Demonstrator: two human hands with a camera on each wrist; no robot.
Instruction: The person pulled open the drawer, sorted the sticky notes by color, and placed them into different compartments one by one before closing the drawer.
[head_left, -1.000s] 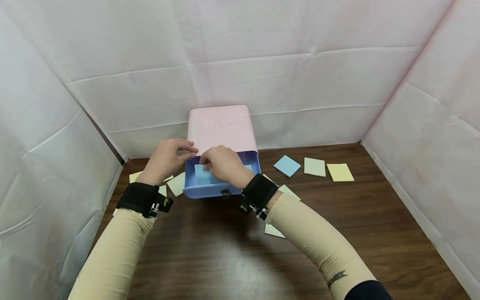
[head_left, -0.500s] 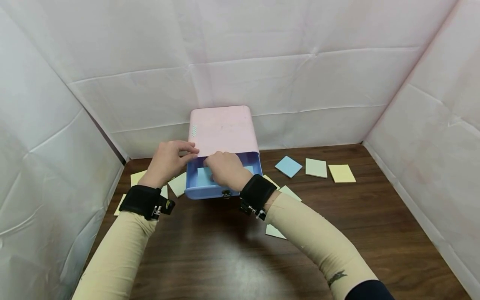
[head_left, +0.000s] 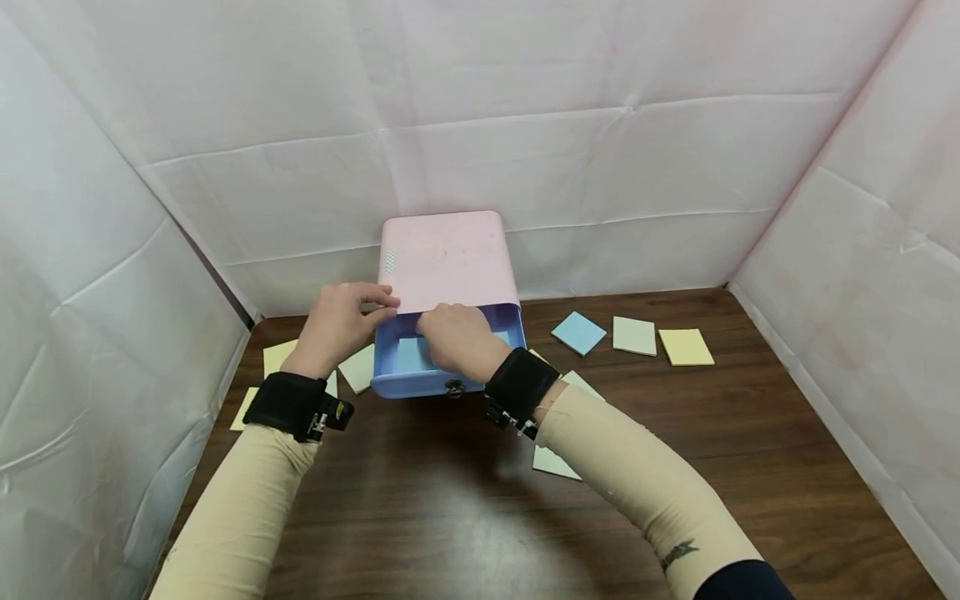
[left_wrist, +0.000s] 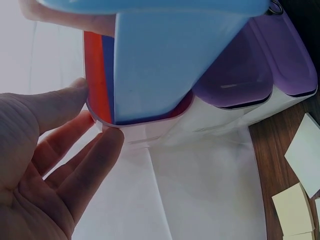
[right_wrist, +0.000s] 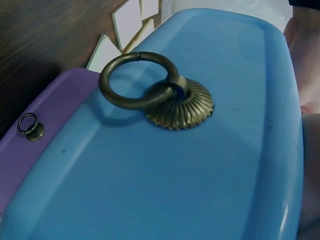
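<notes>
Right hand (head_left: 456,335) reaching down into open blue drawer (head_left: 397,382), fingers on light-blue note (head_left: 411,353) lying inside, grip not discernible; left hand (head_left: 339,321) just beside, relaxed fingertips touching front left corner of pink drawer box (head_left: 444,258). Beneath, dark wooden table (head_left: 735,450) enclosed by white sheets; three notes in a row to the right, one blue (head_left: 578,332), one pale green (head_left: 633,335), one yellow (head_left: 686,347); more partly hidden, uncountable.

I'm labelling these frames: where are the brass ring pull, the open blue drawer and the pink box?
brass ring pull (right_wrist: 137,80), right wrist view, ring.
open blue drawer (head_left: 408,384), head view, front wall.
pink box (head_left: 446,258), head view, top.
</notes>
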